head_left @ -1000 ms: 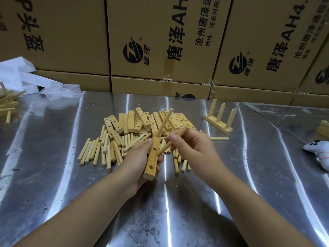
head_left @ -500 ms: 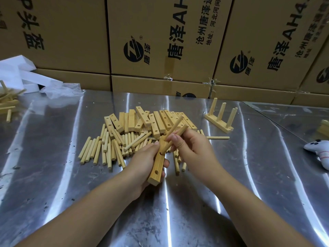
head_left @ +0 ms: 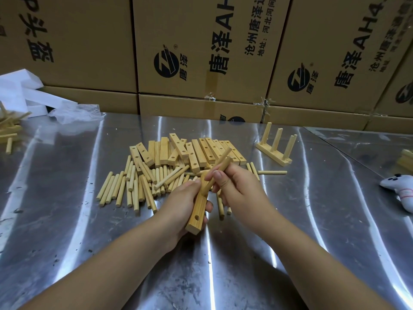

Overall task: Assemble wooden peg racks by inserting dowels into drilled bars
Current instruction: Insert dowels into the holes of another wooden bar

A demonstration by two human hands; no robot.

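My left hand (head_left: 178, 204) grips a bar (head_left: 197, 211); my right hand (head_left: 237, 189) seats its second dowel (head_left: 215, 173). One finished rack (head_left: 276, 148) stands at two o'clock; the pile (head_left: 187, 153) waits.

Pretty much everything here is pale yellow-tan wood: the bar (head_left: 198, 209) with visible grain streaks, the loose dowels (head_left: 134, 186), the pile of drilled bars (head_left: 192, 151) and the finished rack (head_left: 276, 148). The counter (head_left: 67, 220) is shiny silver-grey metal with bright white glare stripes. Brown cardboard boxes (head_left: 201, 48) carry black print and round black logos. There's white foam (head_left: 20, 90) on the left, and a white and grey plush toy (head_left: 400, 191) with black dots on the right.
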